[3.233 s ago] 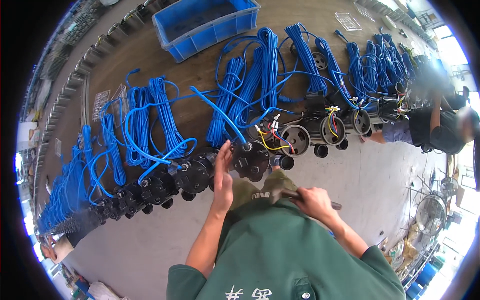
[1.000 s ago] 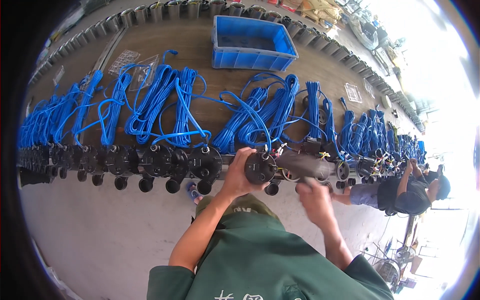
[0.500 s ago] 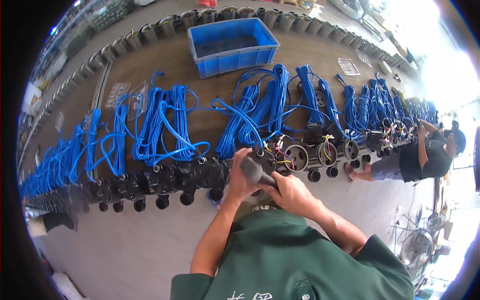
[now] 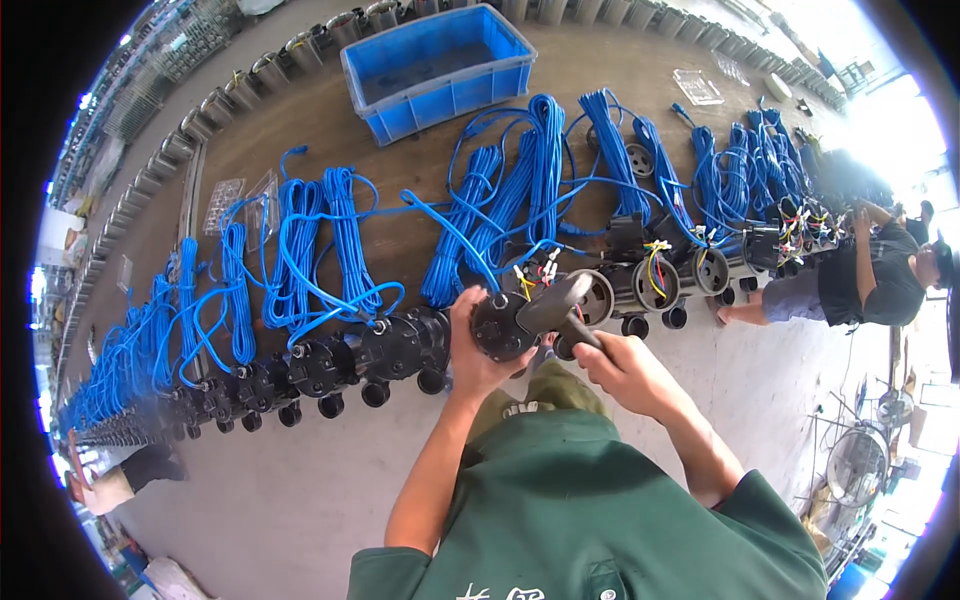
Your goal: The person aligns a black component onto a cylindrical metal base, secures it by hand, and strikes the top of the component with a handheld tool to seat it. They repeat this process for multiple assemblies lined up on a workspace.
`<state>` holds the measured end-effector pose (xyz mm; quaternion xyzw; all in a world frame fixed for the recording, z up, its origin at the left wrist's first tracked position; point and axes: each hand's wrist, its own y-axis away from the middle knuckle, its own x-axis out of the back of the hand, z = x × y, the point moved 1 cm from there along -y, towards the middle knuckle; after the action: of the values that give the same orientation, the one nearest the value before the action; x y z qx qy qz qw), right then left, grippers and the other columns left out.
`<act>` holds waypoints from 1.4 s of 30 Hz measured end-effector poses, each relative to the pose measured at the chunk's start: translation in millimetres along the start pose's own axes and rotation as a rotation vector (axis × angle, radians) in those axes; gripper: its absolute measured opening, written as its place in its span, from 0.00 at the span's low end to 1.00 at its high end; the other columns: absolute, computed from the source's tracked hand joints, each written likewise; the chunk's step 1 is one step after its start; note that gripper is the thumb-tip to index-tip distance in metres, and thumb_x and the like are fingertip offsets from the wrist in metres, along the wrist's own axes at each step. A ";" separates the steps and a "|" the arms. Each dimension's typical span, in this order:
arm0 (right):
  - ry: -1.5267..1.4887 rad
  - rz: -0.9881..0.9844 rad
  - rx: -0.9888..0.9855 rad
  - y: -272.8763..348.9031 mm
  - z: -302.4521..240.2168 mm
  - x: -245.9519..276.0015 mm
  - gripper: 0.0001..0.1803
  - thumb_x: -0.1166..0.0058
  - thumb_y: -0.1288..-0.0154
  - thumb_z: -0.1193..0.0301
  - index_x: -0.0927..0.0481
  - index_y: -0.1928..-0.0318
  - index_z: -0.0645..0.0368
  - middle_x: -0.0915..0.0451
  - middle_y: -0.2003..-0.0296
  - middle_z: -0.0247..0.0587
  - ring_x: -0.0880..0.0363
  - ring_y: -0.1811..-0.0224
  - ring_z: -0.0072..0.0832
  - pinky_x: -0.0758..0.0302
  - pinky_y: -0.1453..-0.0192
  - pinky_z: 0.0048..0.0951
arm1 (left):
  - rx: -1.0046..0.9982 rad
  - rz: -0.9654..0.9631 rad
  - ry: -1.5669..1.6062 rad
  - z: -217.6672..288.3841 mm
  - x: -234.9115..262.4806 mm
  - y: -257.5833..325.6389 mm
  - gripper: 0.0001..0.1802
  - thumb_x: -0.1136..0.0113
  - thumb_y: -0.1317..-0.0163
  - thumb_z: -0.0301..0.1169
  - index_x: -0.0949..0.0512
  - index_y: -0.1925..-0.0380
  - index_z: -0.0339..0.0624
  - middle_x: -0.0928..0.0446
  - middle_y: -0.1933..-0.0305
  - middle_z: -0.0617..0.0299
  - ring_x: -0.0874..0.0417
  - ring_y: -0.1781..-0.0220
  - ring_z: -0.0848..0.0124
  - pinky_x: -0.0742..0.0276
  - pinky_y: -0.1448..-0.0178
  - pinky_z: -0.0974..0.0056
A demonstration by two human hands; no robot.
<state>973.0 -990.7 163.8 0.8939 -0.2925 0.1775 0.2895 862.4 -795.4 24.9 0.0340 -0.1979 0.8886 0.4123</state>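
Observation:
My right hand (image 4: 634, 374) is closed round the handle of a dark mallet (image 4: 556, 304). Its large head overlaps the right edge of a round black end cover (image 4: 496, 332) at the table's near edge; whether they touch I cannot tell. Around the left side of that cover my left hand (image 4: 468, 348) is wrapped, fingers forward. A blue cable (image 4: 462, 236) rises from the cover toward the coiled bundles. Just right of the mallet lies an open grey motor housing (image 4: 598, 298), and another housing (image 4: 656, 284) shows coloured wires. Several capped black units (image 4: 400, 345) line the edge to the left.
Coiled blue cables (image 4: 300, 240) lie along the brown table (image 4: 400, 165). A blue plastic crate (image 4: 440, 100) stands behind them. Metal cylinders (image 4: 270, 72) line the far edge. A co-worker (image 4: 872, 262) reaches over the table at right; another person (image 4: 118, 487) is at far left.
The mallet head has moved from above my left hand to the cover's right edge. My right hand has shifted right, away from my left. The whole view has tilted and shifted somewhat.

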 end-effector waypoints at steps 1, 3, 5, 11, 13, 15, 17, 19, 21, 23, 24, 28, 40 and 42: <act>-0.125 -0.056 -0.075 5.3 -6.1 5.4 0.17 0.45 0.24 0.60 0.23 0.59 0.64 0.25 0.80 0.50 0.28 0.79 0.39 0.30 0.70 0.42 | 0.137 -0.027 0.178 3.4 -1.7 6.7 0.53 0.16 0.55 0.28 0.39 0.31 0.38 0.30 0.37 0.51 0.22 0.38 0.60 0.25 0.31 0.57; -0.186 -0.021 -0.011 21.1 -6.9 13.9 0.17 0.45 0.24 0.61 0.23 0.61 0.64 0.29 0.80 0.44 0.33 0.77 0.30 0.32 0.70 0.37 | 0.177 0.041 0.015 -12.0 -2.2 36.6 0.50 0.19 0.51 0.25 0.39 0.31 0.38 0.30 0.36 0.51 0.21 0.39 0.59 0.24 0.32 0.58; -0.269 -0.035 0.003 38.6 11.9 18.5 0.18 0.46 0.23 0.60 0.23 0.60 0.65 0.31 0.80 0.38 0.35 0.75 0.21 0.34 0.70 0.31 | 0.317 0.003 -0.125 -30.2 -4.2 81.1 0.45 0.20 0.47 0.31 0.36 0.33 0.34 0.30 0.38 0.49 0.25 0.37 0.55 0.28 0.33 0.51; -0.284 0.108 -0.230 29.7 63.7 -14.1 0.26 0.46 0.22 0.54 0.29 0.69 0.64 0.36 0.80 0.29 0.41 0.75 0.18 0.41 0.73 0.32 | 1.407 -0.329 0.384 -90.7 -52.5 98.9 0.25 0.18 0.49 0.40 0.19 0.59 0.37 0.19 0.65 0.58 0.22 0.72 0.70 0.24 0.59 0.65; -0.318 0.048 -0.274 31.1 76.4 -19.0 0.27 0.46 0.21 0.53 0.30 0.70 0.64 0.36 0.79 0.28 0.40 0.74 0.18 0.40 0.73 0.32 | 0.996 -0.184 0.150 -125.0 -70.6 127.3 0.20 0.19 0.49 0.40 0.18 0.65 0.40 0.21 0.72 0.64 0.25 0.78 0.72 0.26 0.64 0.64; -0.422 0.009 -0.317 33.0 84.2 -18.3 0.26 0.47 0.20 0.53 0.29 0.70 0.62 0.32 0.78 0.25 0.38 0.75 0.16 0.39 0.73 0.29 | 0.864 -0.115 0.169 -127.7 -74.8 127.9 0.16 0.22 0.46 0.41 0.17 0.66 0.45 0.22 0.74 0.69 0.26 0.79 0.74 0.29 0.66 0.64; -0.522 0.027 -0.324 32.3 77.3 -9.7 0.25 0.48 0.19 0.55 0.29 0.70 0.61 0.32 0.78 0.24 0.38 0.76 0.14 0.40 0.74 0.26 | 0.752 -0.027 0.207 -122.1 -76.3 124.3 0.14 0.25 0.44 0.42 0.17 0.66 0.48 0.23 0.75 0.72 0.26 0.79 0.74 0.31 0.67 0.65; -0.688 0.020 -0.314 30.2 62.1 2.5 0.23 0.51 0.17 0.57 0.29 0.70 0.58 0.35 0.78 0.22 0.40 0.77 0.11 0.43 0.75 0.21 | 0.695 -0.062 0.224 -127.2 -73.2 127.1 0.14 0.26 0.43 0.43 0.17 0.66 0.48 0.25 0.75 0.72 0.26 0.78 0.74 0.30 0.67 0.65; -0.799 0.074 -0.279 27.6 53.0 -0.7 0.23 0.51 0.18 0.56 0.29 0.71 0.57 0.36 0.79 0.22 0.42 0.77 0.11 0.44 0.75 0.21 | 0.552 -0.192 0.079 -142.8 -66.9 135.1 0.14 0.25 0.43 0.41 0.17 0.66 0.47 0.25 0.75 0.72 0.27 0.78 0.74 0.30 0.67 0.64; -0.620 0.090 -0.263 20.9 67.4 -23.9 0.24 0.50 0.18 0.54 0.29 0.70 0.57 0.36 0.79 0.22 0.40 0.77 0.12 0.42 0.75 0.22 | 0.158 -0.216 -0.304 -144.0 -65.3 133.1 0.14 0.24 0.43 0.40 0.17 0.66 0.45 0.25 0.75 0.71 0.27 0.78 0.75 0.30 0.67 0.63; -0.409 0.066 -0.261 13.0 82.3 -39.4 0.24 0.50 0.18 0.53 0.29 0.70 0.56 0.36 0.79 0.22 0.39 0.77 0.13 0.41 0.75 0.23 | 0.176 -0.193 -0.292 -143.3 -66.0 133.1 0.14 0.24 0.43 0.40 0.17 0.67 0.45 0.25 0.75 0.71 0.28 0.77 0.75 0.30 0.67 0.63; -0.664 -0.124 -0.485 17.6 82.0 -32.4 0.25 0.50 0.19 0.50 0.31 0.70 0.54 0.34 0.77 0.23 0.38 0.77 0.14 0.40 0.75 0.23 | 0.744 -0.118 0.186 -143.9 -64.2 128.6 0.12 0.24 0.43 0.38 0.18 0.69 0.46 0.26 0.78 0.71 0.28 0.78 0.75 0.32 0.67 0.62; -0.489 0.115 -0.259 35.2 74.8 -9.4 0.23 0.41 0.23 0.55 0.26 0.71 0.60 0.30 0.79 0.23 0.35 0.77 0.13 0.38 0.74 0.25 | 0.790 -0.144 -0.017 -82.5 -55.6 92.0 0.36 0.16 0.55 0.43 0.20 0.49 0.37 0.18 0.55 0.56 0.18 0.48 0.59 0.30 0.38 0.49; -0.414 0.088 -0.289 40.3 79.0 -22.3 0.24 0.40 0.24 0.55 0.26 0.70 0.63 0.33 0.80 0.24 0.37 0.76 0.15 0.39 0.74 0.28 | 0.726 -0.132 -0.029 -93.0 -60.9 101.3 0.43 0.16 0.57 0.44 0.23 0.43 0.35 0.20 0.44 0.52 0.21 0.41 0.54 0.30 0.35 0.49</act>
<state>942.5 -1057.1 108.9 0.8469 -0.4066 -0.0404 0.3403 836.4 -862.8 -107.0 0.2034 0.1272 0.8720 0.4268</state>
